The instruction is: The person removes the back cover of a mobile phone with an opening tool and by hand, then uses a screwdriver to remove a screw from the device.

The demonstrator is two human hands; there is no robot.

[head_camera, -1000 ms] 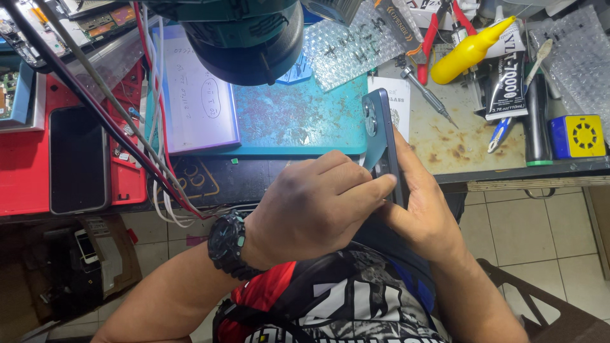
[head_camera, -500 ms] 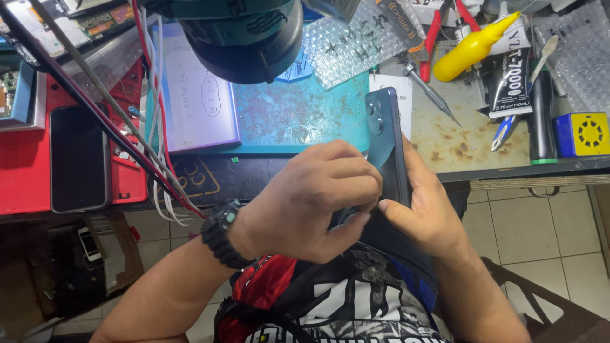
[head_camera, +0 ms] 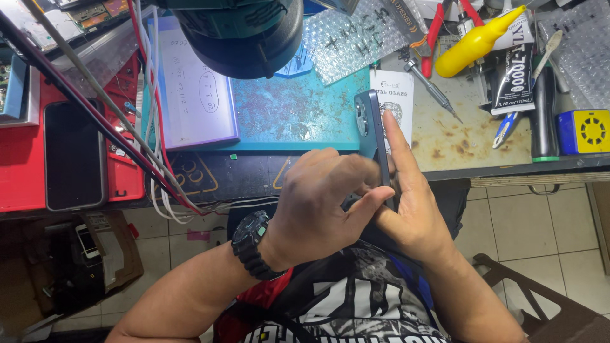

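Note:
I hold a dark blue-green smartphone (head_camera: 370,130) edge-up in front of the workbench, its camera end pointing away from me. My right hand (head_camera: 406,203) supports it from the right, index finger stretched along its side. My left hand (head_camera: 321,200), with a black watch on the wrist, curls over the phone's lower part, thumb pressing near its bottom edge. The phone's screen side is hidden from view.
A teal work mat (head_camera: 286,114) lies on the bench under a dark microscope head (head_camera: 241,32). A black phone (head_camera: 73,155) rests on a red tray at left. A yellow bottle (head_camera: 473,41), glue tube (head_camera: 513,76), screwdriver (head_camera: 431,89) and yellow box (head_camera: 583,131) sit right.
The phone has been raised slightly and turned more edge-on. My right index finger has stretched out along its side, and my left hand has shifted down toward its lower end.

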